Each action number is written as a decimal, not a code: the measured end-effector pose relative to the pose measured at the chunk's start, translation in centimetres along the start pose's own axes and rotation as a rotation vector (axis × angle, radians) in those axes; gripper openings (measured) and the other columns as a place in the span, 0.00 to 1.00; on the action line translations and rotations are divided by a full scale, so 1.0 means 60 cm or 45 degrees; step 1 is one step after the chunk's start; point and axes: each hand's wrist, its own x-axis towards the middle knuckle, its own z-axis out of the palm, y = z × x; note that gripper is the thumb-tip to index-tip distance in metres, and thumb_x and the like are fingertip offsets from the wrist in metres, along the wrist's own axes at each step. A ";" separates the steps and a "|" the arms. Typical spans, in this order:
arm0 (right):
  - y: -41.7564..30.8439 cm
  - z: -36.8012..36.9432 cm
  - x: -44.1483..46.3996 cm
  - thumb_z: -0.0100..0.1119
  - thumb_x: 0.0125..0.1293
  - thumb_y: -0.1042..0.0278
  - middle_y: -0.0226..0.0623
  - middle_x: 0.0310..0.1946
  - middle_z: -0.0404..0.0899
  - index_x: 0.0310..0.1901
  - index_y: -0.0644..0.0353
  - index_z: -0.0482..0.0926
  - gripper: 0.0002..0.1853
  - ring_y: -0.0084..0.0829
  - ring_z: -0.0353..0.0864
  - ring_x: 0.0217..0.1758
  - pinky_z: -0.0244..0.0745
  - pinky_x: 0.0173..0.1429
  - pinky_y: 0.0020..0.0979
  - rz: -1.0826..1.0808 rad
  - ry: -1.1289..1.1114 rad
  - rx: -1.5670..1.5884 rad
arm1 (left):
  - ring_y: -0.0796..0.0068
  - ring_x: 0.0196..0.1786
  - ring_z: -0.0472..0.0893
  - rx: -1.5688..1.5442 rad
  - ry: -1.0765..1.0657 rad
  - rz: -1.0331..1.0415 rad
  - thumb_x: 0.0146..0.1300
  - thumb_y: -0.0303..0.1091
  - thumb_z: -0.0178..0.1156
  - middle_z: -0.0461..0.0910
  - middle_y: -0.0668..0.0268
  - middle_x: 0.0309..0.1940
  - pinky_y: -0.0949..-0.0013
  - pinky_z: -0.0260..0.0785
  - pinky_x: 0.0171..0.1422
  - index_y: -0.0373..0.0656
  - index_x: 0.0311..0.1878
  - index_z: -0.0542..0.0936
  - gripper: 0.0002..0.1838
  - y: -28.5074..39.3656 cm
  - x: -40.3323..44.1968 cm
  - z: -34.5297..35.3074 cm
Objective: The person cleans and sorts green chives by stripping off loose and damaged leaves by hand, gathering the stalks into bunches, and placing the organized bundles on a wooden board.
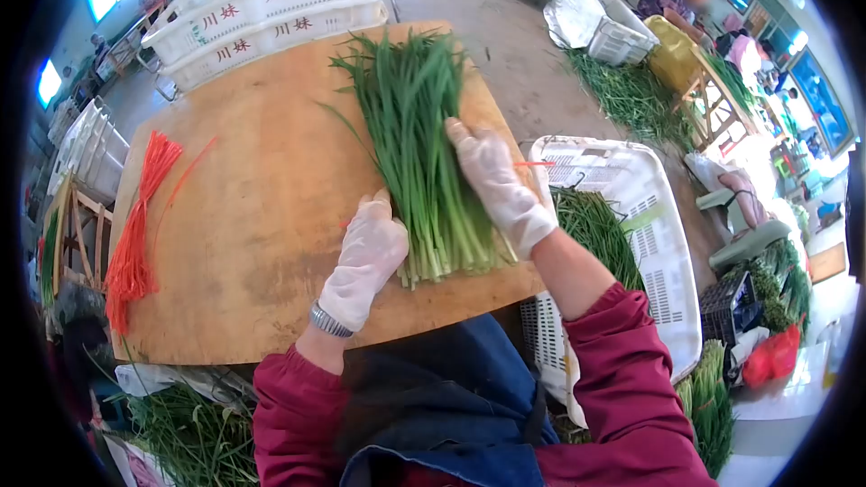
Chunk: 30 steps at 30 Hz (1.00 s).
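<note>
A bunch of garlic chives [419,153] lies on the wooden tabletop [262,189], leaves pointing away and pale cut stems toward me. My left hand [368,252], in a white glove, is closed in a fist against the lower left side of the bunch. A short bit of red tie [345,224] pokes out beside its fingers. My right hand [494,179], also gloved, wraps the right side of the stems with its fingers closed. Another red tie end [534,163] sticks out past that hand; the stretch between is hidden.
A bundle of red ties [140,225] lies on the table's left side. White crates [271,13] are stacked beyond the far edge. To the right stands a white crate [663,216] with loose greens. More greens [194,433] sit below the left front edge. A person [672,2] works farther back.
</note>
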 end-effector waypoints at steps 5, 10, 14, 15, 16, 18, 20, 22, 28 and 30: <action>-0.014 0.034 -0.010 0.49 0.63 0.47 0.58 0.29 0.78 0.35 0.69 0.79 0.26 0.54 0.77 0.39 0.69 0.45 0.45 -0.066 0.043 0.017 | 0.43 0.48 0.72 0.019 -0.116 -0.035 0.55 0.26 0.43 0.75 0.42 0.41 0.56 0.64 0.54 0.36 0.51 0.74 0.20 -0.020 0.008 -0.019; 0.004 0.005 0.010 0.47 0.63 0.45 0.57 0.27 0.78 0.31 0.69 0.78 0.28 0.54 0.77 0.38 0.69 0.44 0.45 -0.074 -0.060 -0.070 | 0.60 0.34 0.77 -0.137 -0.130 -0.222 0.58 0.29 0.46 0.78 0.51 0.30 0.65 0.67 0.39 0.33 0.49 0.76 0.18 -0.018 -0.007 -0.065; 0.017 -0.034 0.025 0.47 0.64 0.45 0.58 0.27 0.77 0.31 0.71 0.77 0.29 0.56 0.76 0.36 0.69 0.44 0.45 -0.104 -0.096 -0.068 | 0.78 0.22 0.75 -0.332 -0.037 -0.345 0.60 0.29 0.48 0.78 0.61 0.27 0.74 0.65 0.25 0.34 0.49 0.77 0.16 -0.038 -0.027 -0.071; 0.021 -0.044 0.026 0.47 0.64 0.45 0.58 0.27 0.77 0.31 0.71 0.77 0.29 0.56 0.75 0.36 0.69 0.44 0.44 -0.107 -0.105 -0.073 | 0.78 0.22 0.74 -0.412 0.006 -0.349 0.60 0.28 0.48 0.78 0.62 0.27 0.75 0.65 0.24 0.34 0.49 0.77 0.16 -0.038 -0.036 -0.069; 0.017 -0.056 0.021 0.50 0.64 0.46 0.55 0.25 0.77 0.32 0.72 0.77 0.28 0.51 0.77 0.33 0.69 0.42 0.42 -0.045 -0.075 -0.034 | 0.80 0.22 0.74 -0.435 0.093 -0.346 0.62 0.27 0.49 0.78 0.64 0.28 0.77 0.65 0.23 0.34 0.47 0.77 0.14 -0.040 -0.045 -0.067; 0.017 -0.094 0.014 0.51 0.64 0.49 0.50 0.25 0.79 0.33 0.72 0.77 0.26 0.44 0.78 0.32 0.70 0.41 0.40 -0.068 -0.024 0.180 | 0.80 0.22 0.75 -0.537 0.233 -0.455 0.62 0.27 0.50 0.79 0.62 0.30 0.77 0.66 0.25 0.33 0.45 0.78 0.12 -0.011 -0.071 -0.071; 0.049 -0.142 0.015 0.54 0.63 0.55 0.38 0.29 0.80 0.35 0.69 0.79 0.20 0.30 0.79 0.31 0.72 0.37 0.33 0.038 -0.015 0.418 | 0.81 0.22 0.75 -0.540 0.271 -0.446 0.62 0.26 0.51 0.79 0.62 0.30 0.78 0.66 0.25 0.32 0.43 0.78 0.11 0.010 -0.105 -0.074; 0.063 -0.229 -0.020 0.54 0.63 0.57 0.37 0.31 0.80 0.37 0.66 0.80 0.17 0.28 0.79 0.31 0.74 0.37 0.29 0.109 0.082 0.554 | 0.82 0.22 0.74 -0.455 0.207 -0.297 0.61 0.25 0.52 0.79 0.63 0.29 0.79 0.65 0.24 0.32 0.42 0.78 0.10 0.013 -0.139 -0.067; 0.224 -0.490 -0.192 0.54 0.63 0.64 0.40 0.32 0.80 0.42 0.66 0.78 0.13 0.28 0.80 0.30 0.75 0.33 0.26 0.495 0.651 0.575 | 0.79 0.20 0.75 -0.400 -0.642 0.273 0.57 0.20 0.52 0.77 0.61 0.26 0.78 0.67 0.25 0.33 0.39 0.80 0.09 0.079 -0.192 0.050; 0.313 -0.535 -0.277 0.54 0.63 0.64 0.39 0.32 0.80 0.42 0.66 0.77 0.13 0.27 0.80 0.29 0.74 0.30 0.25 0.695 0.766 0.488 | 0.74 0.21 0.77 -0.382 -0.808 0.414 0.57 0.21 0.54 0.77 0.59 0.26 0.74 0.69 0.26 0.35 0.39 0.79 0.08 0.086 -0.192 0.110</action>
